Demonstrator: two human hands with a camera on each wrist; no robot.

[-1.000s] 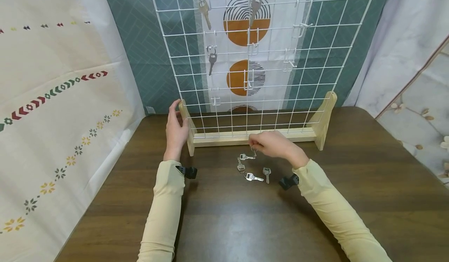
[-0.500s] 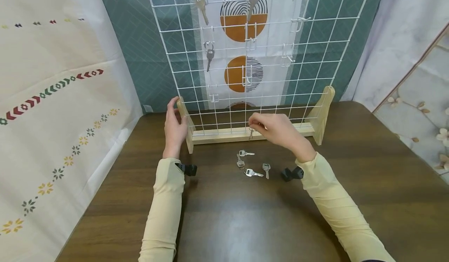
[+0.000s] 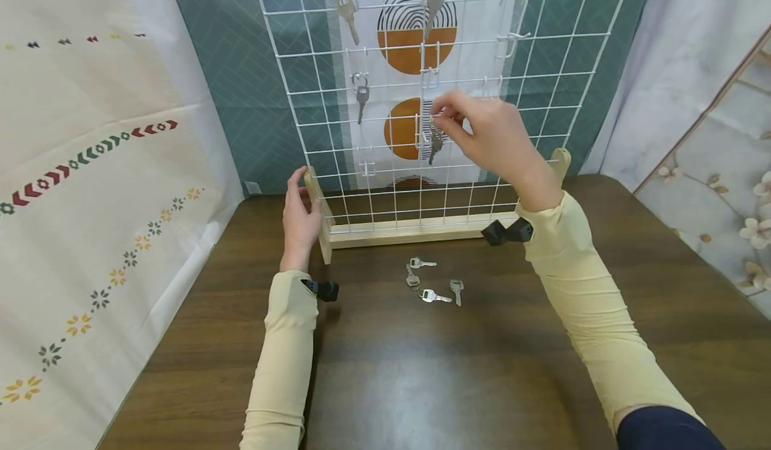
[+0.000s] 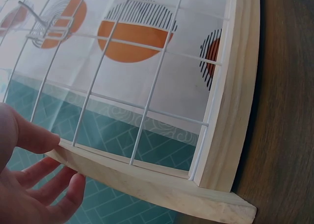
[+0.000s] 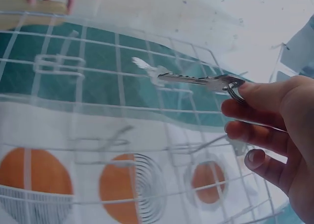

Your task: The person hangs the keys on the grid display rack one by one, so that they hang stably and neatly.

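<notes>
My right hand (image 3: 496,135) is raised in front of the white wire grid (image 3: 385,88). Its thumb and index finger pinch the ring (image 5: 235,93) of a key (image 5: 194,80), and the key dangles below the fingers in the head view. At the left, my left hand (image 3: 301,228) grips the wooden stand (image 4: 147,184) by its left end piece, thumb on one side and fingers on the other. Three keys hang on the grid: a brassy key (image 3: 347,16), a larger grey key (image 3: 434,9) and a small key (image 3: 362,102).
Several keys lie on the brown table below the grid, among them a silver key (image 3: 435,296) and a key (image 3: 457,290) to its right. White hooks, such as a lower hook (image 3: 367,168) and a right-hand hook (image 3: 515,37), project from the grid.
My right hand has lifted the key from near the tabletop to the middle of the grid. The left hand stays at the stand.
</notes>
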